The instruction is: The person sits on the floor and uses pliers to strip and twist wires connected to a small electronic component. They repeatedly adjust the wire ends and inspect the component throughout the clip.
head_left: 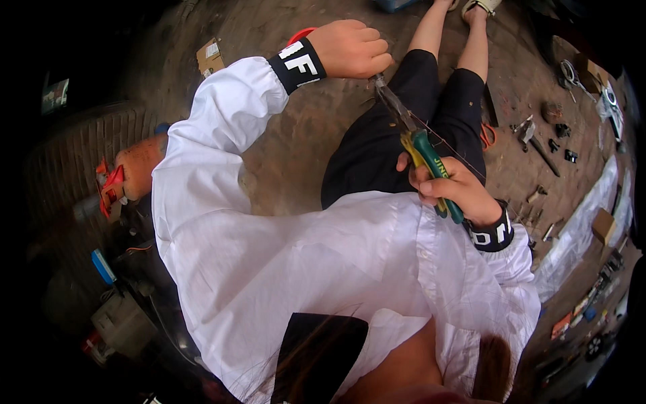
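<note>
while the right hand (461, 191) grips pliers (420, 147), likely rigid and best held by the handles (453, 211), the left hand (353, 50) clenches, contents unclear.

And there it is: bold white capitals across the black cuff (295, 66) just behind the left hand (353, 50), partly turned from view! More white capitals on the black wristband (494, 232) behind the right hand (457, 190). Inside that hand, pliers (422, 148) show light capitals along the green grip. Left of the left hand, a cardboard box (206, 62) bears a white label, print too small to read.
</note>
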{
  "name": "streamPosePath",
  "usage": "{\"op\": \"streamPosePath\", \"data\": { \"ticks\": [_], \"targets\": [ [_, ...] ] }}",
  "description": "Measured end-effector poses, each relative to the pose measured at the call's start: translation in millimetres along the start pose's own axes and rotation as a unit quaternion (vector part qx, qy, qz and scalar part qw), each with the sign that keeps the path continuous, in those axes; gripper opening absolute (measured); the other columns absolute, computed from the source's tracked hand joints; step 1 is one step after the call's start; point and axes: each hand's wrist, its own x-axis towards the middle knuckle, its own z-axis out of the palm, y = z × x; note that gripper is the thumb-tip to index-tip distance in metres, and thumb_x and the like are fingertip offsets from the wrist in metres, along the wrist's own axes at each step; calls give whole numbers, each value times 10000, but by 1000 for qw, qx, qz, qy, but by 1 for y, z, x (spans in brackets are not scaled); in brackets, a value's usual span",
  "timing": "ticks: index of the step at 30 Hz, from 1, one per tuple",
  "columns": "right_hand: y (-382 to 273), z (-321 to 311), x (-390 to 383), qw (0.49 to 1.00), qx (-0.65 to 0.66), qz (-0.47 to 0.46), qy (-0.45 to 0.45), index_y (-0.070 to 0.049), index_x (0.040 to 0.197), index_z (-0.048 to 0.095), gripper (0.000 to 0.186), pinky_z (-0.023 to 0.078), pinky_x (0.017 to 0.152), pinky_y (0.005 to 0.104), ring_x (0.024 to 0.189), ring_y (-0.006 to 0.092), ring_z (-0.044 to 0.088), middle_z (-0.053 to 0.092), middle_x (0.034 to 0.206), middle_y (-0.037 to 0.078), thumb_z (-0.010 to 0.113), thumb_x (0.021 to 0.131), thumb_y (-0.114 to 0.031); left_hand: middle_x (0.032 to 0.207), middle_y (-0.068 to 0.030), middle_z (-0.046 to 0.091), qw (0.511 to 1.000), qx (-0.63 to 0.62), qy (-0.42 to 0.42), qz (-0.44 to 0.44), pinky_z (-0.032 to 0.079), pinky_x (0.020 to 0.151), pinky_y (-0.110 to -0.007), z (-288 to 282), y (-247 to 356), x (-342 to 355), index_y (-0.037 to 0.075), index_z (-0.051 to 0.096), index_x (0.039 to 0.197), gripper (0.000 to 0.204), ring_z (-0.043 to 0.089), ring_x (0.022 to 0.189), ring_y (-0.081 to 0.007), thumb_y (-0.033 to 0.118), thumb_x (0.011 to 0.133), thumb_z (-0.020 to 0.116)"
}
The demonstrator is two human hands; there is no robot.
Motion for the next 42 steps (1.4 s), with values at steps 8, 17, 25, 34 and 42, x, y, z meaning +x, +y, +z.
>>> {"op": "streamPosePath", "data": {
  "ticks": [8,17,25,34,42],
  "targets": [
    [-8,9,2,999,5,43,17,-39,763,511,182,417,689,231,753,112,462,465,1241,185,593,806,-196,644,20,439,1000,-12,-13,7,421,529,-254,5,0,-5,127,531,721,195,525,634,-126,240,765,684],
    [-5,8,-1,997,77,-19,5,38,816,580,219,438,707,256,767,139,505,507,1242,209,542,841,-176,646,13,451,1000,-13,1,7,421,525,-262,7,2,-3,120,502,692,243,524,624,-134,254,782,683],
    [-5,12,0,988,153,-4,24,-19,795,520,271,483,864,347,1066,290,568,406,1368,286,577,855,-278,619,27,458,1000,16,5,14,436,520,-255,8,5,-3,142,555,701,94,550,620,-124,195,680,630],
    [14,-4,-1,962,267,42,43,33,1260,456,363,502,917,435,1112,298,561,455,1339,202,493,959,-166,619,25,459,1000,21,13,5,428,516,-252,5,6,-5,134,531,680,121,536,610,-120,198,686,634],
    [10,5,0,975,220,11,0,18,1380,363,470,447,978,483,1202,340,495,402,1394,232,451,983,-219,629,25,446,999,29,37,3,425,526,-243,-6,7,-2,136,531,691,108,526,617,-118,187,677,625]
  ]
}}
